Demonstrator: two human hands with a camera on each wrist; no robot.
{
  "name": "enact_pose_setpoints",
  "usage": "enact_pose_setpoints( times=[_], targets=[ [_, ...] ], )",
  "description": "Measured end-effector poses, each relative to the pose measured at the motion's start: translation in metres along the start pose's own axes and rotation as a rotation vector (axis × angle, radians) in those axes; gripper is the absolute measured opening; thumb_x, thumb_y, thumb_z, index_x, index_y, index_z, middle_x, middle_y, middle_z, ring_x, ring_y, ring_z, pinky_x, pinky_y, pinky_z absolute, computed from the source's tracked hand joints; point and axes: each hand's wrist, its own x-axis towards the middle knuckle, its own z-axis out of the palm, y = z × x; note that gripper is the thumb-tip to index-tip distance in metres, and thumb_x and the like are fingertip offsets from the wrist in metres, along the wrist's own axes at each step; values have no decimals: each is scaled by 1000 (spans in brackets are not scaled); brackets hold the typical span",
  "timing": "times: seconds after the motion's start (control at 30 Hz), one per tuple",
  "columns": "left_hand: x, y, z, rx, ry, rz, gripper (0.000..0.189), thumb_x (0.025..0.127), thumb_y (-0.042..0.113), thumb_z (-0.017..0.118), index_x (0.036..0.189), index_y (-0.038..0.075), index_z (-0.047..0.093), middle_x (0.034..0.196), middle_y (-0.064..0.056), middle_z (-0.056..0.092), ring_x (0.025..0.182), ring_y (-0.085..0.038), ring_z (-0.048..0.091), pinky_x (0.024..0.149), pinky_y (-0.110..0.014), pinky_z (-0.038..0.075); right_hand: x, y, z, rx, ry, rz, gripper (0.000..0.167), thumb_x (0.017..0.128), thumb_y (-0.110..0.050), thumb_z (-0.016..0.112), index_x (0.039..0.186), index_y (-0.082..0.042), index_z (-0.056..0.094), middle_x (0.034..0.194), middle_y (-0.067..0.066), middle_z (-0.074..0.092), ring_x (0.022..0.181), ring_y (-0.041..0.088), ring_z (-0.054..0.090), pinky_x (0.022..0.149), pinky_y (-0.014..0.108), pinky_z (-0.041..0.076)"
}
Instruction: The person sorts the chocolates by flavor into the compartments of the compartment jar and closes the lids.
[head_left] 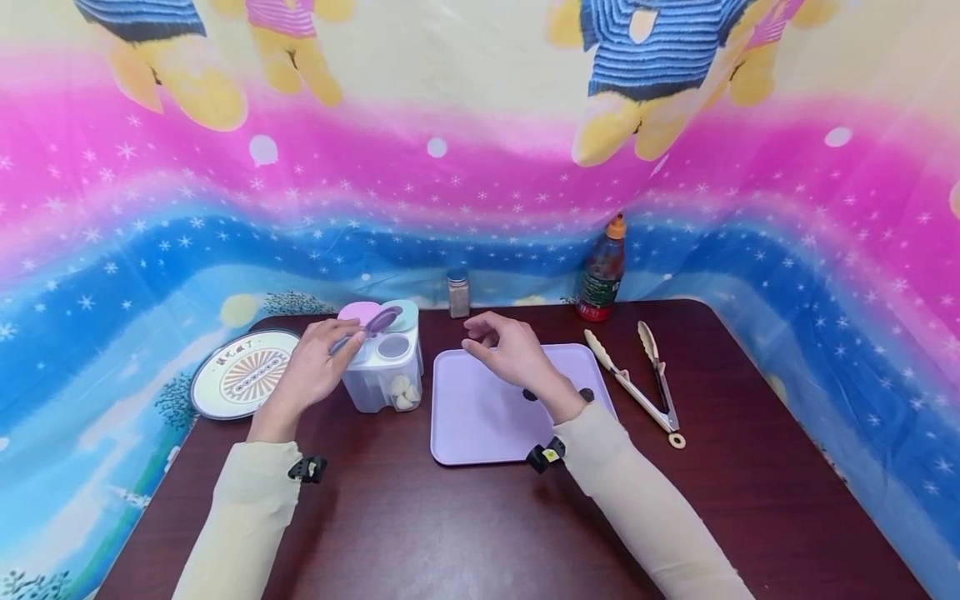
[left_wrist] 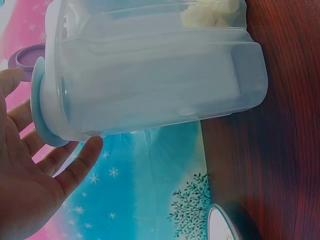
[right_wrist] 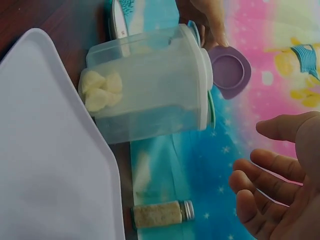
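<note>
A clear multi-compartment container [head_left: 381, 379] with a white top stands on the table; pale pieces like garlic cloves [right_wrist: 102, 90] lie in one compartment. Its purple lid [right_wrist: 231, 71] is raised, leaving a round opening [head_left: 393, 346]. My left hand [head_left: 311, 362] is at the lids: the thumb touches the purple one, while the other fingers spread beside the pale blue lid [left_wrist: 46, 102]. Over the back of a lilac tray [head_left: 483, 417] hovers my right hand [head_left: 512, 348], fingers loosely bent, holding nothing. Two small dark shapes show on the tray, partly behind the right wrist.
A patterned plate [head_left: 247, 375] is left of the container. A small spice jar [head_left: 458, 296] stands at the back, a red sauce bottle [head_left: 602, 275] at the back right. Spread tongs [head_left: 637, 390] lie right of the tray. Printed cloth hangs behind the table.
</note>
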Motion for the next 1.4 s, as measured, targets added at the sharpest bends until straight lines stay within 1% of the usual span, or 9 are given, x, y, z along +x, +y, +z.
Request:
enact_pose_setpoints(
  times=[0.23,0.57,0.8,1.0,1.17,1.4],
  targets=[
    [0,-1,0,-3,11,11,49,106,37,45,127,-1,65,141,-21,57,138,-43,40,116,-57,29,12,-13,8,12,1,-33,29,93,-31,70,118,-17,70,101,-3,75,81,9,66,71,27,52],
    [1,-3,1,0,3,9,50,106,38,44,129,-1,64,143,-20,56,139,-42,39,116,-58,29,27,-29,20,12,-7,-33,34,92,-34,70,122,-18,69,102,-5,74,80,7,66,73,28,51],
    [0,-3,1,3,8,12,49,106,37,45,129,-1,64,142,-21,56,139,-42,39,116,-58,29,35,-35,29,29,-11,-69,35,93,-32,70,123,-15,69,100,-4,75,78,7,66,71,26,52],
    [0,-2,0,2,3,10,49,106,37,44,129,-2,64,143,-21,56,139,-43,39,116,-58,29,41,-42,36,21,-19,-97,34,94,-32,68,125,-16,67,101,-5,74,78,6,65,70,24,50],
    [0,-2,-1,1,-7,0,50,106,38,44,130,-2,63,143,-21,56,139,-43,38,117,-58,28,45,-49,40,25,-25,-108,39,94,-31,68,130,-16,65,103,-3,74,80,6,65,66,23,50],
    [0,-2,-1,0,-14,-2,51,106,39,44,131,-2,63,143,-21,55,139,-43,38,117,-59,28,47,-57,40,10,-74,-104,43,95,-34,68,135,-20,61,111,-2,72,85,7,63,68,22,51]
  ],
)
